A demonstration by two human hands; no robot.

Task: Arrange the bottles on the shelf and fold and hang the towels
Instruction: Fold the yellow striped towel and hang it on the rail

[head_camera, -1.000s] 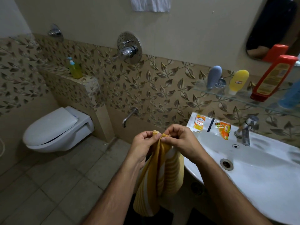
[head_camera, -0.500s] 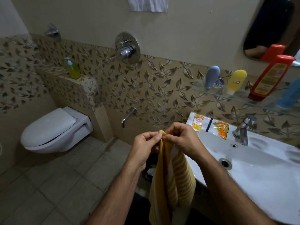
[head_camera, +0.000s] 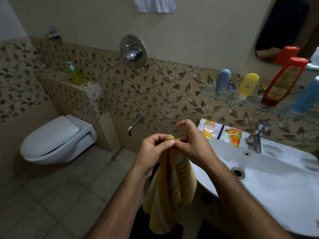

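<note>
Small bathroom, beige tile floor (head_camera: 57, 200), leaf-pattern wall tiles (head_camera: 155, 94) up to about half height, plain wall above. White toilet (head_camera: 55, 142) on the left, lid down, green soap pump (head_camera: 75, 74) on the ledge behind. White sink (head_camera: 269, 183) on the right with a chrome tap (head_camera: 258, 137) and two sachets (head_camera: 222, 133) on the rim. Glass shelf (head_camera: 250, 102) above, holding grey, yellow, red and blue bottles (head_camera: 248, 86). Front and centre: left hand (head_camera: 153, 149) and right hand (head_camera: 191, 144) close together, both pinching the top corner of a yellow striped towel (head_camera: 172, 192), hanging down beside the sink edge. White towel (head_camera: 154, 4) up on the wall.
</note>
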